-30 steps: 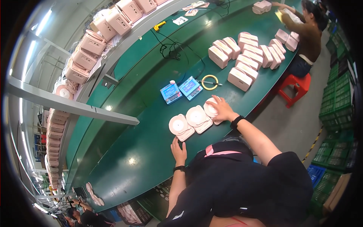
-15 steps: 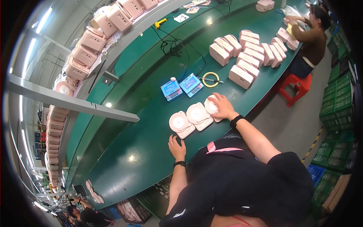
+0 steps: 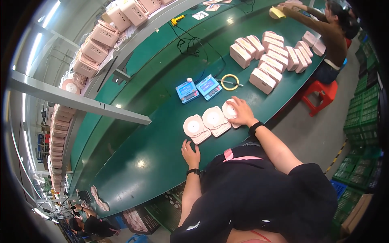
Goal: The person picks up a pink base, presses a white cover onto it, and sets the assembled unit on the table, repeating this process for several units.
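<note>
1. The right hand (image 3: 244, 113) lies over the rightmost pink device (image 3: 228, 110); whether its fingers clamp it, I cannot tell from here.
2. The left hand (image 3: 191, 156), fingers apart, is near the leftmost pink device (image 3: 193, 127).
3. Both devices lie on the green table (image 3: 139, 150).

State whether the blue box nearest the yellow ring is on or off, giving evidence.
On: the blue box nearest the yellow ring has a glowing screen.

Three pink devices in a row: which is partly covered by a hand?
The rightmost device: the right hand covers part of it, while the middle device and leftmost device lie uncovered.
</note>
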Tool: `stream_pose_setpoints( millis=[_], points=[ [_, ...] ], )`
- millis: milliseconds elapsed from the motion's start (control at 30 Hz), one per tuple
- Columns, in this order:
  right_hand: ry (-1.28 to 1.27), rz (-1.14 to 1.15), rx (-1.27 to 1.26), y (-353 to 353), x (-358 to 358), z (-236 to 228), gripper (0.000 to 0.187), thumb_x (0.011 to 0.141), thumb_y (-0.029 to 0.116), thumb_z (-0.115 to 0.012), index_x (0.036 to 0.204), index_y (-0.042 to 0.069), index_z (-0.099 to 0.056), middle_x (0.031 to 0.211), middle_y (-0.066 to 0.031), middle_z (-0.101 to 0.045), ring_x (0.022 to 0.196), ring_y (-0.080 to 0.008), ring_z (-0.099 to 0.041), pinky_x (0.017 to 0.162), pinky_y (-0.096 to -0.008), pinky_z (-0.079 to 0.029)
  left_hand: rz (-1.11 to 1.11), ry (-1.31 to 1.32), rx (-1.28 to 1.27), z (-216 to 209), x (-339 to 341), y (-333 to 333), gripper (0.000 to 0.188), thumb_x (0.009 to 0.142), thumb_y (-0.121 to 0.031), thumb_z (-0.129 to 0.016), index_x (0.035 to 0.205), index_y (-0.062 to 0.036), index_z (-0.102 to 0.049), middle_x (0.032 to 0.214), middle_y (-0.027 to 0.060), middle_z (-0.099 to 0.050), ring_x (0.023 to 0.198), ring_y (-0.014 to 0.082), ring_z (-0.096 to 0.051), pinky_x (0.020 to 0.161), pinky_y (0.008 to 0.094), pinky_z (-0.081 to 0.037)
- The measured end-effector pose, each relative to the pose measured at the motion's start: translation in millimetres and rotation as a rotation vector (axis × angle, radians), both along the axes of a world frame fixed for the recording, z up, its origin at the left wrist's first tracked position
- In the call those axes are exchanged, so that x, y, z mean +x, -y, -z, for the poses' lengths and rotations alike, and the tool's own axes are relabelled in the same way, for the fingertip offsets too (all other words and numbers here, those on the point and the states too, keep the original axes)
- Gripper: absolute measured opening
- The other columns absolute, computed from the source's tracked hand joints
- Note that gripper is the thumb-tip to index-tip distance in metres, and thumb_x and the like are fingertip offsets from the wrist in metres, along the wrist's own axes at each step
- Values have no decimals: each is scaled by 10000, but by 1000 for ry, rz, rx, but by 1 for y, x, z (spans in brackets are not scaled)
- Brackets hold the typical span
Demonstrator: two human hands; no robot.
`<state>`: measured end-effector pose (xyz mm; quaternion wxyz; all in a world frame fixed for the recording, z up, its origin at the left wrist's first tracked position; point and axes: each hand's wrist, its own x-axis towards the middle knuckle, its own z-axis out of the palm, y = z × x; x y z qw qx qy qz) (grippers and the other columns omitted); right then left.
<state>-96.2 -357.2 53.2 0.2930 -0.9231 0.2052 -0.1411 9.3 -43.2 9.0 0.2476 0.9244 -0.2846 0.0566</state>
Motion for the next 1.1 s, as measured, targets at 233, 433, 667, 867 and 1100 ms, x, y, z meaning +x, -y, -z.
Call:
stream_pose_setpoints(
  millis=[233,433,667,867,1100],
  points=[
    [34,24,-26,-1,-2,1,747,554,376,-744,1246,200,-524,1367,-121,-410,1183,-388,-438,957,-467,-424,-7,6,-5,2,0,0,337,811,-184,-611,1096,-28,-523,1269,124,-474,1068,340,-485,903,432,-398],
    [72,22,-53,-1,-2,2,732,552,375,-740,1230,190,-535,1355,-129,-424,1170,-390,-454,953,-462,-427,7,44,-18,5,2,0,349,789,-185,-623,1085,-24,-535,1268,133,-482,1032,349,-498,880,441,-412],
    [87,19,-60,-1,-1,2,722,560,362,-741,1226,181,-529,1361,-132,-416,1153,-394,-458,938,-465,-433,6,32,-14,4,2,0,336,809,-188,-618,1090,-28,-529,1265,129,-478,1058,348,-487,897,436,-402],
    [94,19,-68,-1,-3,2,725,559,362,-745,1227,181,-528,1360,-131,-418,1151,-391,-461,945,-462,-429,15,50,-29,4,1,0,345,793,-183,-625,1087,-28,-534,1266,130,-482,1048,352,-493,886,442,-407],
    [99,15,-61,-1,-3,1,732,560,366,-747,1233,181,-525,1359,-132,-419,1152,-391,-461,953,-460,-424,10,49,-23,3,1,0,339,793,-177,-629,1082,-31,-532,1264,130,-482,1055,350,-492,886,442,-407]
  ],
)
